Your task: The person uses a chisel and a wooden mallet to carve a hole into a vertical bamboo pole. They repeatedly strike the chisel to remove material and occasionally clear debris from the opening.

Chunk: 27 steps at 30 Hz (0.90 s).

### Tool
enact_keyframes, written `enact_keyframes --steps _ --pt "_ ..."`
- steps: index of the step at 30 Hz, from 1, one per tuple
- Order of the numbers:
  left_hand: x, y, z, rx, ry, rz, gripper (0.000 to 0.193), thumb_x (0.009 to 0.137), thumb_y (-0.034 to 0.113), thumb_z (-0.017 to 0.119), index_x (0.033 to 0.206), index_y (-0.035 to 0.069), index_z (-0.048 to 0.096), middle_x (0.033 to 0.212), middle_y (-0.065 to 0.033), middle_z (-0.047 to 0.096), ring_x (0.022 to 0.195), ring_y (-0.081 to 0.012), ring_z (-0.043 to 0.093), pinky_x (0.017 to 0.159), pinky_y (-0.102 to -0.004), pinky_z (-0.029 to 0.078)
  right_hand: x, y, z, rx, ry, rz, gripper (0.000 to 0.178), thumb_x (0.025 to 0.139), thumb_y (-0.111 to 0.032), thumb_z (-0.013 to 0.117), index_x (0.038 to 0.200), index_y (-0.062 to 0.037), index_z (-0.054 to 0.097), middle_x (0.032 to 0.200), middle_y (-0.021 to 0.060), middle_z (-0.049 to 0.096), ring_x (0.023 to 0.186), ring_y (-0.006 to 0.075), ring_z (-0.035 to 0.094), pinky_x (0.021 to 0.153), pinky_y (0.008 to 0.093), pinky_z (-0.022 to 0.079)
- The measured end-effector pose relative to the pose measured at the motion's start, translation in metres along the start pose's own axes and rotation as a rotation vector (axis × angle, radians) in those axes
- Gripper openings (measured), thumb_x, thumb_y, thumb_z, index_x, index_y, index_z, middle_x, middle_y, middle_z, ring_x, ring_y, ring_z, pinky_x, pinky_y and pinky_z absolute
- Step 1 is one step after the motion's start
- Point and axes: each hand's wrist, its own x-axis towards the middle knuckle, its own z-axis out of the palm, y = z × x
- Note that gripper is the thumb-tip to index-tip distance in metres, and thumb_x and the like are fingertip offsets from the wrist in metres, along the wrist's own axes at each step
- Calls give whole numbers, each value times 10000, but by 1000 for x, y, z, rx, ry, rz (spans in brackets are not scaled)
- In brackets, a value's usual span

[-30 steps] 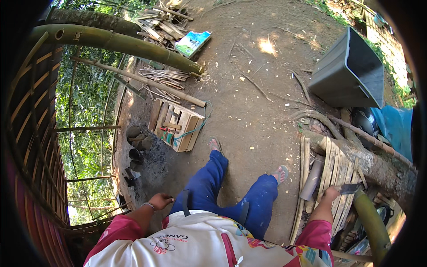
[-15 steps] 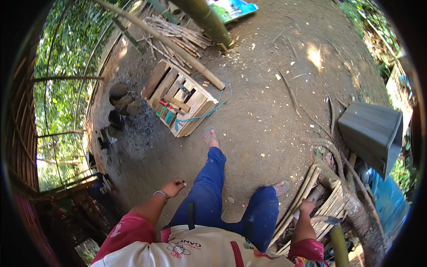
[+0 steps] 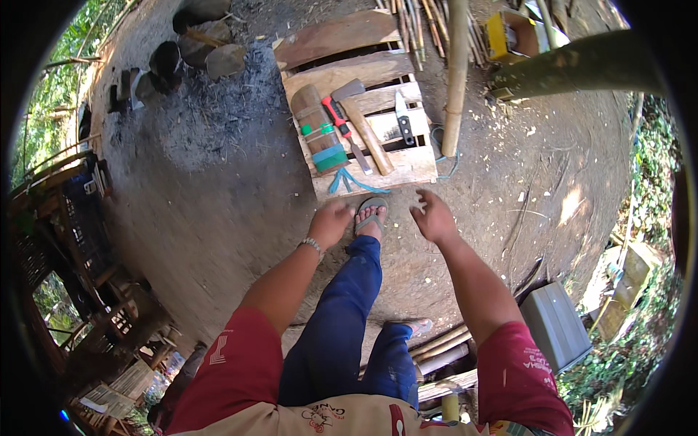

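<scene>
A low wooden slat crate (image 3: 345,69) stands ahead of my feet with tools on its top. My left hand (image 3: 332,224) is just short of its near edge, fingers loosely bent and nothing visible in them. To the right, my right hand (image 3: 434,216) reaches toward the same edge, thumb and fingers apart, empty. On the slats lie a wooden sheath (image 3: 313,120) with green and blue bands, a red-and-black-handled chisel (image 3: 346,131), a wooden-handled hatchet (image 3: 367,134) and a black-handled knife (image 3: 404,120). Neither hand touches them.
Ash and blackened stones (image 3: 222,62) lie left of the crate. A bamboo pole (image 3: 455,80) stands by its right side, with a thick bamboo post (image 3: 567,69) farther right. Split bamboo strips (image 3: 443,389) lie near my right foot, beside a grey plastic bin (image 3: 555,327).
My right hand has left the bamboo strips at the right and come forward. My left hand has reached forward too. The view has turned left, and the crate is now nearer, straight ahead.
</scene>
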Motion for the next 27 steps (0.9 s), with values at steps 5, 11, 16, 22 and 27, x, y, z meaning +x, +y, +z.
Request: enact_keyframes --steps 5,11,16,22,27 --pt "130 30 -14 -139 389 -179 302 923 313 692 938 15 650 893 -194 732 917 -406 709 803 -480 549 118 -64 43 -300 7 -131 468 941 -307 642 1348 -91 561 1293 219 619 1191 385 610 1015 461 503" --pt "209 77 -34 29 638 -302 481 876 421 732 964 -50 689 968 -266 731 969 -440 703 852 -499 543 150 -110 61 -192 32 103 488 949 -396 643 1295 -64 555 1256 234 635 1182 387 622 1009 463 506" --pt "214 92 -39 22 541 -373 492 877 442 714 1015 -30 715 1073 -277 722 1011 -431 706 883 -496 552 156 -104 31 -49 -175 39 573 858 -397 705 1193 45 564 1074 289 684 1033 438 672 921 467 527" --pt "207 100 -36 215 448 -342 444 860 452 721 999 30 724 1069 -231 737 1016 -414 709 891 -498 557 94 -59 -8 203 -120 29 396 867 -118 656 1200 15 490 986 231 675 843 320 692 768 414 544" --pt "206 106 -14 183 389 -215 446 817 362 716 1067 -1 645 1130 -242 692 1025 -436 678 899 -510 542 -39 18 -6 632 12 344 416 946 -98 658 1286 -26 427 803 112 615 612 181 620 548 350 504"
